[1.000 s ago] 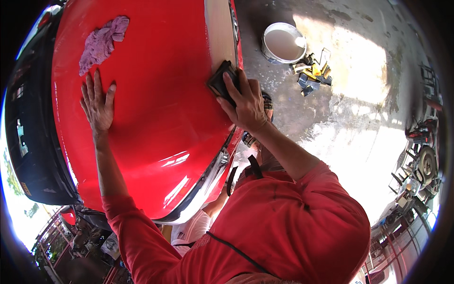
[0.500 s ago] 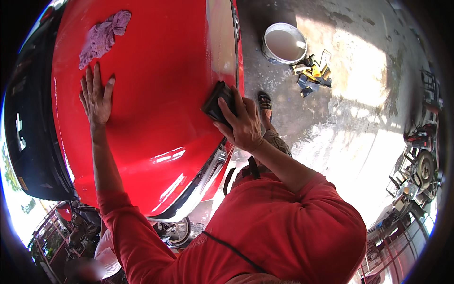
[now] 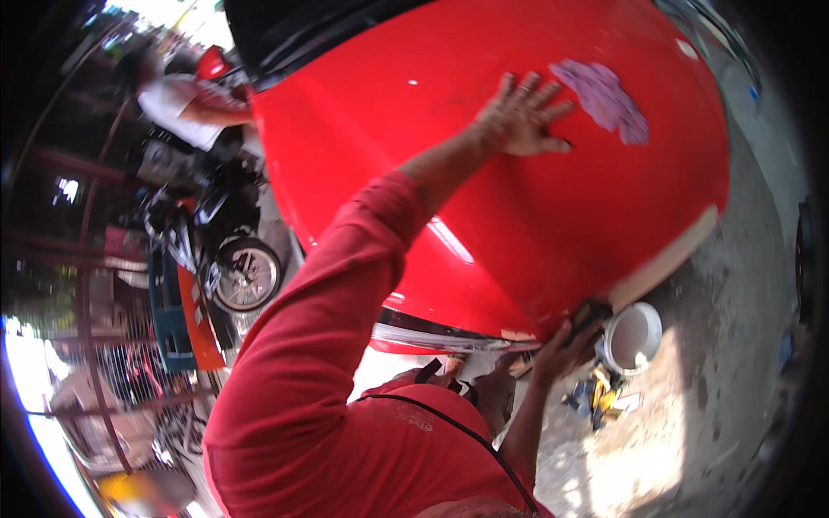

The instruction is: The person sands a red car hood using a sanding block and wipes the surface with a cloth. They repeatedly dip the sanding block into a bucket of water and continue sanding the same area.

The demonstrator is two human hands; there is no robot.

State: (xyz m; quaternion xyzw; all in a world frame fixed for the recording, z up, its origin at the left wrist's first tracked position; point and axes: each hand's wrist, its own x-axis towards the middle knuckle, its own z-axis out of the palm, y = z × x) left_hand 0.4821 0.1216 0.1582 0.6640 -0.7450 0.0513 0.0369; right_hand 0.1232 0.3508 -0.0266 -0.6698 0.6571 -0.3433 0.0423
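The red car hood [image 3: 363, 155] fills the upper middle of the view. My left hand [image 3: 522, 116] lies flat on it, fingers spread, holding nothing. Just beyond its fingertips is a crumpled purple cloth [image 3: 604, 99]. Down at the hood's near right edge, my right hand [image 3: 561, 352] grips a dark sanding block [image 3: 591, 316], partly hidden by the fingers and blurred. Beside the block, a beige bare strip [image 3: 669, 259] runs along the hood's edge.
A white bucket of cloudy liquid [image 3: 635, 338] stands on the floor beyond my right hand, near a pile of black and yellow tools [image 3: 596, 397]. At left are a person in a white shirt [image 3: 186, 104], a motorcycle wheel [image 3: 246, 274] and metal railings [image 3: 86, 319].
The view has swung left, bringing the motorcycle and the person in white into fuller sight. My left hand stays flat on the hood; my right hand keeps the sanding block at the hood's edge.
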